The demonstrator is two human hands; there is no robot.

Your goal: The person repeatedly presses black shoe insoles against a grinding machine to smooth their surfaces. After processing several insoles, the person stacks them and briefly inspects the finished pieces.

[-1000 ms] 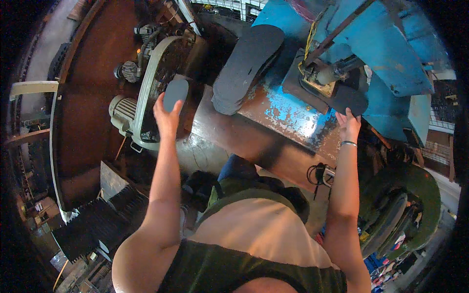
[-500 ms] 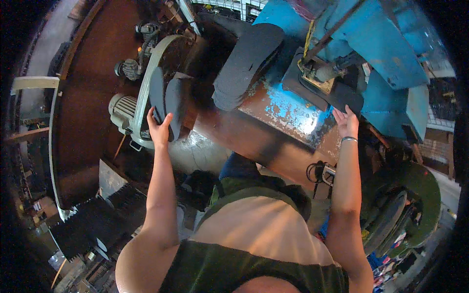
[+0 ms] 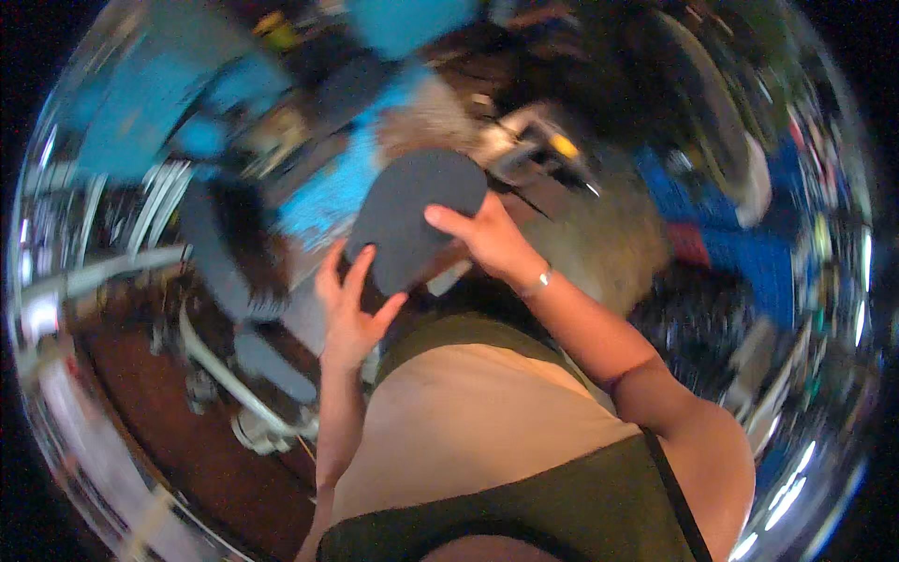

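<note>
The workshop is smeared by blur, with a brown panel [image 3: 140, 389] on the near left, a blue machine [image 3: 140, 112] on the far left and a patchily worn blue surface [image 3: 328, 192] at the middle. The fingers of the right hand [image 3: 496, 239] are closed on a dark grey sole-shaped piece [image 3: 412, 211]: the thumb lies flat across its upper face, while the other fingers are hidden beneath its right edge. The left hand [image 3: 351, 318] has its thumb and fingers well parted at the near left edge of the piece, the fingertips against it; how firmly they grip cannot be told. The piece is held in front of the torso, its broad rounded end far, and overlaps the worn surface from this view. Whether it is a single layer or several is unclear. A silver bracelet [image 3: 538, 281] circles the right wrist. Left of the hands, well apart from them, lie dark sole shapes [image 3: 211, 229], and nearer, a greyer sole shape [image 3: 272, 361] beside a pale curved guard [image 3: 211, 361] and a motor [image 3: 257, 433]. On the right, a blue patch [image 3: 758, 276] is too blurred to identify.
</note>
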